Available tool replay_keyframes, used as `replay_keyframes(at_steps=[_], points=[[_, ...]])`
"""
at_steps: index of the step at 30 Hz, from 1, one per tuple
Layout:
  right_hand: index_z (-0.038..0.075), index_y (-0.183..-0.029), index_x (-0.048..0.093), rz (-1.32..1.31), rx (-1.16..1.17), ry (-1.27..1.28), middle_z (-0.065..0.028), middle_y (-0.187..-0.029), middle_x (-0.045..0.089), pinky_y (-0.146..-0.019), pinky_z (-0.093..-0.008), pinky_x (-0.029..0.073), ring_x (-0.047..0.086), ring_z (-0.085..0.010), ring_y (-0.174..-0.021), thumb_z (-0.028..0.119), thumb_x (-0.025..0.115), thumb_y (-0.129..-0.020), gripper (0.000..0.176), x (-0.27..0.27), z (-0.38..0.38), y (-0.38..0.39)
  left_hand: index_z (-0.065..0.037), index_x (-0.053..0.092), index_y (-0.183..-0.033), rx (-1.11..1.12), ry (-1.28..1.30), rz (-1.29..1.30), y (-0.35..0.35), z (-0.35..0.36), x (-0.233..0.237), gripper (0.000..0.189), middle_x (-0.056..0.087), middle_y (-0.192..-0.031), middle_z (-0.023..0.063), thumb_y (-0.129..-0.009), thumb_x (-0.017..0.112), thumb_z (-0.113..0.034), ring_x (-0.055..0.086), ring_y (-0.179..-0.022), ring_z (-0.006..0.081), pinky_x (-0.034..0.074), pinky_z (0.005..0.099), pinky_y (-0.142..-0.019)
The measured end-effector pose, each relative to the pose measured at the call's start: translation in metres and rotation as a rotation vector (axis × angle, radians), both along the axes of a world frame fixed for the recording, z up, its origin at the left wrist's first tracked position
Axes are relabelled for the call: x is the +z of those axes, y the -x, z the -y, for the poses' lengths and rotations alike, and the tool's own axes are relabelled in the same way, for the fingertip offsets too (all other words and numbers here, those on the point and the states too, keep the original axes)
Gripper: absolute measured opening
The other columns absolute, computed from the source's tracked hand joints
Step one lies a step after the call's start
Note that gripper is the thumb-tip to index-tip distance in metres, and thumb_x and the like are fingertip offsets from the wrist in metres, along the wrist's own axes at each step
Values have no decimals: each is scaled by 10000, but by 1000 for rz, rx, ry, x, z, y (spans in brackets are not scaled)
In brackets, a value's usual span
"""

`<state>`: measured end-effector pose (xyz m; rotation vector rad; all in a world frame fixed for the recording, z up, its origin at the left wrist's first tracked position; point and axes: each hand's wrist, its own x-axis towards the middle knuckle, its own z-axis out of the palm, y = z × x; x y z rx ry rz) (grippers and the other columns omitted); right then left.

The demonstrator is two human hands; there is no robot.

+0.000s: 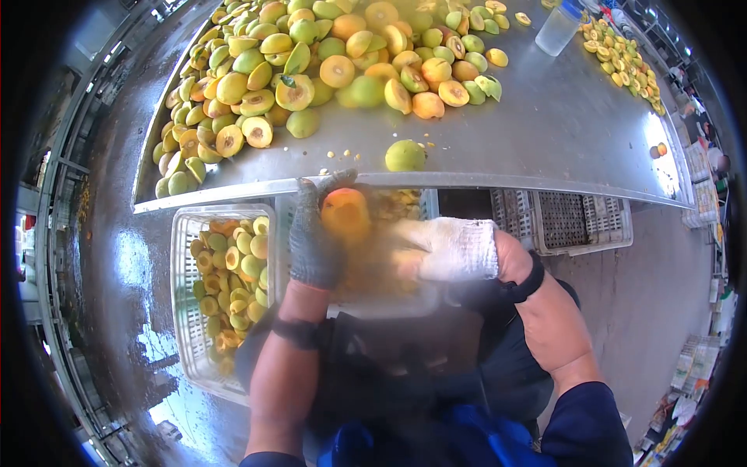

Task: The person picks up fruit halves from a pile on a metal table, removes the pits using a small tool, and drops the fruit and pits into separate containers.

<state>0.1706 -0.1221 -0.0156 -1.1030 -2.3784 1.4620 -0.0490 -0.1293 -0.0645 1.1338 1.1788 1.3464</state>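
My left hand, in a dark grey glove, is closed around an orange-red peach just below the table's front edge. To its right is my right hand in a white knitted glove, its fingers curled and pointing left. A blurred patch covers those fingertips, so whatever they grip cannot be made out. Beneath both hands stands a pale crate with yellowish pieces in it, partly hidden by the blur. A whole green-yellow peach lies on the table near the edge, above my hands.
A heap of peaches, many halved, covers the metal table's left and back. A clear container with a blue lid and more halves are farther right. A white crate of halves stands left; other crates sit under the table.
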Motion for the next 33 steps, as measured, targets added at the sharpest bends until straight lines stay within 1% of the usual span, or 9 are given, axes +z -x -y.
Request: replay_keyframes(at_steps=[3,5,8,13,17,21,24,28,33], points=[[41,-1071,659,353,252,-96,-202,-1018,671,-880,-483,536,650,-425,-987,266,604,-939,266,23,-17,-12,31,626,-1314,-15,-29,-119,7,1,3,314,732,-1121,111,-1027,589,-92,674,-1022,188,559,325,-921],[57,-1047,646,134,-167,-157,-198,-978,674,-843,-470,535,656,-412,-950,250,652,-898,243,12,-22,-23,16,658,-1287,-2,-19,-194,22,-2,19,319,741,-1095,124,-1008,629,-136,688,-1003,201,567,333,-885],[49,-1028,617,263,-486,-700,-175,-890,653,-810,-461,534,654,-395,-873,251,686,-903,248,-8,-54,-33,-20,727,-1196,-162,73,-930,67,-2,47,372,735,-1152,174,-932,673,-277,673,-1124,329,508,400,-1000],[134,-1278,678,518,-682,-402,-166,-1274,702,-966,-410,535,676,-356,-1135,523,740,-822,603,17,-77,11,-26,734,-1182,349,-28,-1441,128,13,35,338,758,-1067,168,-906,759,-219,730,-951,260,558,360,-915],[116,-1290,699,784,-404,-285,-147,-1288,704,-992,-414,529,675,-330,-1153,596,725,-787,696,20,-109,36,-8,755,-1104,323,51,-793,125,7,20,313,747,-1076,187,-909,746,-252,712,-1020,329,528,406,-956],[104,-1244,715,737,-446,-390,-174,-1213,728,-941,-413,545,691,-353,-1081,574,709,-793,651,1,-116,44,11,754,-1094,259,-19,-720,105,3,20,280,757,-1056,173,-941,723,-222,720,-984,286,539,376,-918],[110,-1239,712,613,-504,-151,-185,-1148,732,-916,-382,546,694,-325,-1029,531,693,-827,590,29,-119,45,12,750,-1154,192,-5,-437,89,2,35,241,769,-1066,96,-980,698,-146,695,-963,158,537,301,-912],[-13,-1240,638,-407,-350,148,-98,-1046,707,-738,-322,540,670,-206,-811,444,706,-878,587,35,-76,43,42,621,-1348,-25,58,228,56,2,40,375,722,-1211,155,-1025,647,-146,682,-1070,225,530,368,-961],[-5,-1235,595,-773,-288,564,-68,-950,688,-498,-219,433,582,-96,-596,390,699,-903,527,26,-30,65,38,562,-1372,150,-533,-642,23,7,27,384,674,-1258,177,-1092,500,-217,652,-1128,271,521,375,-972]])
